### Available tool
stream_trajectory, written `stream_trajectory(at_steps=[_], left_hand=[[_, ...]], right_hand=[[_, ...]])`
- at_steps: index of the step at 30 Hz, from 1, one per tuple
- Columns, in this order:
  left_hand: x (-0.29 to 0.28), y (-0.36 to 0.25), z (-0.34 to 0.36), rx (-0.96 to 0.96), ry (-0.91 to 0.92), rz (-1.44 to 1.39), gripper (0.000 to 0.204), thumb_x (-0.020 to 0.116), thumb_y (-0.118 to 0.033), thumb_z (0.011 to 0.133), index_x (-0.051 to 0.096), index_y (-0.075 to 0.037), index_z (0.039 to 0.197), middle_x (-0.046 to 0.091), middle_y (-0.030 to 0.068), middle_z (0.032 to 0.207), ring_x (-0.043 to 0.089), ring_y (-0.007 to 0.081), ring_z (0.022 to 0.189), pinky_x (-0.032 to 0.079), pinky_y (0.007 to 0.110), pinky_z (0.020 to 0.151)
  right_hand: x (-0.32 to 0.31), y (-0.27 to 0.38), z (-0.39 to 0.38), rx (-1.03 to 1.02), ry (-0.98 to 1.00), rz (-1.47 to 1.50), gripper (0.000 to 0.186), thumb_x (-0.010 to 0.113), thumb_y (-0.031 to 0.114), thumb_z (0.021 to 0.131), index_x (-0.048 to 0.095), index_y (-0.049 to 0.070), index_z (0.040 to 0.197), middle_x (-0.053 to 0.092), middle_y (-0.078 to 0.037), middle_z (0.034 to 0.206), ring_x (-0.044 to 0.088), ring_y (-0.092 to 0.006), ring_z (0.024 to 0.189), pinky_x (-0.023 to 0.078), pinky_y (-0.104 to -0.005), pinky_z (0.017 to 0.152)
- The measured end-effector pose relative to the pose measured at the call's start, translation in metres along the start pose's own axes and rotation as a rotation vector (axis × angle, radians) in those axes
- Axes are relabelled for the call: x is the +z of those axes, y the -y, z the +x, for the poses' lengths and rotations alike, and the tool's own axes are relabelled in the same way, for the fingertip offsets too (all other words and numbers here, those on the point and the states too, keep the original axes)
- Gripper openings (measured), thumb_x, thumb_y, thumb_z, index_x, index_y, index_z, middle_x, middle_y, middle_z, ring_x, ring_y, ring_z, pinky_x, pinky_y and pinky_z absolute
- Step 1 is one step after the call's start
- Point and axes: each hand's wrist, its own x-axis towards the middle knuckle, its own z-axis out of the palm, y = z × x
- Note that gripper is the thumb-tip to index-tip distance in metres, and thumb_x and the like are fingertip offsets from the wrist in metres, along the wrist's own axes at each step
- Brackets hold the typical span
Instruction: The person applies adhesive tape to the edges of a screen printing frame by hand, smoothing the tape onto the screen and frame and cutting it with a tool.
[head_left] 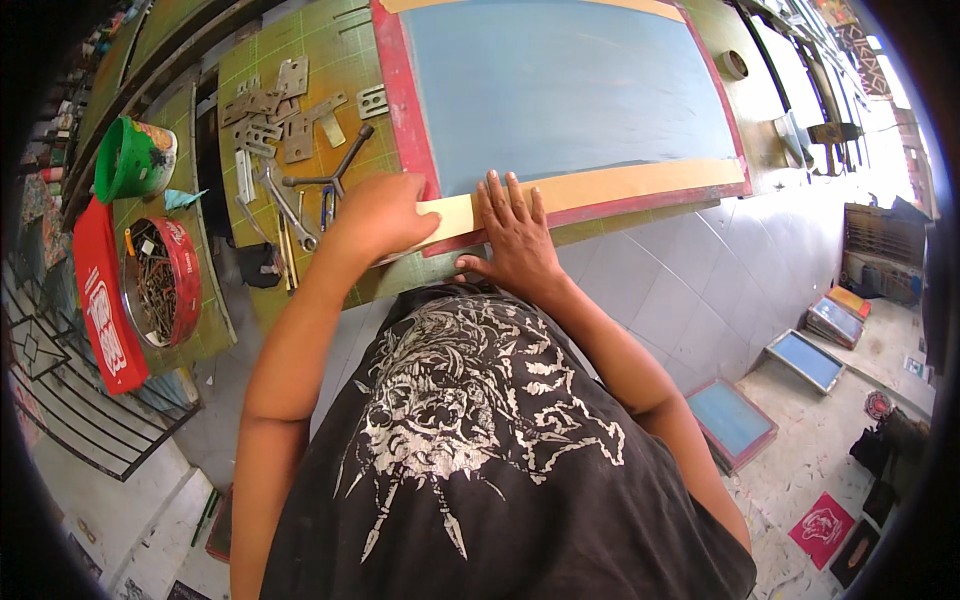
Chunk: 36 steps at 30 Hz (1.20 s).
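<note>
1. From where I stand, the framed screen (405, 110) lies flat on the surface (300, 30), its near edge toward the person; its red border encloses a blue mesh (570, 90).
2. The left hand (380, 215) is at the near left corner, fingers curled, seemingly pinching the end of the near tape strip (640, 185) between thumb and fingers; the fingertips are hidden from me.
3. The right hand (515, 235) is laid palm down on that same strip, fingers spread and pointing toward the mesh, the thumb out to the left over the near border.
4. Done, by the look of it: the far tape strip (640, 8) runs along the far side, and the near one lies along the mesh edge from the right hand to the right corner.
5. Left, as I judge it: the paler stretch between the two hands looks not yet pressed down. The red left and right sides show no tape; I cannot tell whether they need any.
6. Left of the screen lie metal plates (297, 140), a three-armed wrench (350, 155) and a spanner (290, 210), none of them in hand.
</note>
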Motion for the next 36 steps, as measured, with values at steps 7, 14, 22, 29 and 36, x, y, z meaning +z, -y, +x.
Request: stream_trajectory(at_steps=[7, 14, 22, 29, 36], left_hand=[[0.011, -0.017, 0.005, -0.034, -0.003, 0.038, 0.03, 0.064, -0.026, 0.076, 0.068, -0.003, 0.095, 0.069, 0.0187, 0.093, 0.066, 0.0371, 0.091, 0.051, 0.047, 0.08], [0.016, -0.034, 0.015, -0.045, 0.01, 0.157, 0.029, 0.065, -0.024, 0.075, 0.07, -0.002, 0.093, 0.07, 0.02, 0.092, 0.067, 0.0356, 0.091, 0.053, 0.046, 0.082], [0.016, -0.027, 0.019, -0.036, 0.008, 0.119, 0.031, 0.067, -0.029, 0.075, 0.068, -0.001, 0.089, 0.069, 0.0211, 0.088, 0.067, 0.0382, 0.086, 0.052, 0.047, 0.078], [0.008, -0.018, 0.011, 0.03, 0.019, 0.067, 0.033, 0.067, -0.031, 0.074, 0.066, -0.002, 0.088, 0.069, 0.0205, 0.084, 0.066, 0.0388, 0.082, 0.051, 0.049, 0.072], [0.019, -0.012, 0.008, -0.077, 0.02, 0.093, 0.03, 0.068, -0.03, 0.074, 0.072, -0.004, 0.089, 0.07, 0.0203, 0.084, 0.068, 0.0385, 0.082, 0.053, 0.047, 0.075]], right_hand=[[0.003, 0.02, 0.009, -0.102, 0.03, 0.039, 0.11, 0.041, 0.082, 0.078, 0.031, -0.001, 0.149, 0.027, -0.018, 0.158, 0.016, -0.0361, 0.149, 0.013, -0.0623, 0.116], [0.007, 0.022, 0.01, -0.1, 0.019, 0.024, 0.106, 0.044, 0.08, 0.08, 0.033, 0.0, 0.149, 0.027, -0.015, 0.158, 0.016, -0.0356, 0.149, 0.013, -0.0633, 0.116], [0.005, 0.024, 0.009, -0.102, 0.039, 0.02, 0.1, 0.049, 0.076, 0.079, 0.038, 0.005, 0.148, 0.03, -0.011, 0.157, 0.019, -0.036, 0.147, 0.015, -0.0656, 0.114], [0.011, 0.024, 0.008, -0.099, -0.053, 0.058, 0.099, 0.056, 0.074, 0.076, 0.04, 0.007, 0.147, 0.033, -0.01, 0.156, 0.022, -0.0352, 0.146, 0.015, -0.0653, 0.114], [0.01, 0.024, 0.009, -0.086, -0.028, 0.071, 0.101, 0.056, 0.075, 0.076, 0.037, 0.008, 0.15, 0.033, -0.01, 0.156, 0.023, -0.0358, 0.146, 0.015, -0.0663, 0.113]])
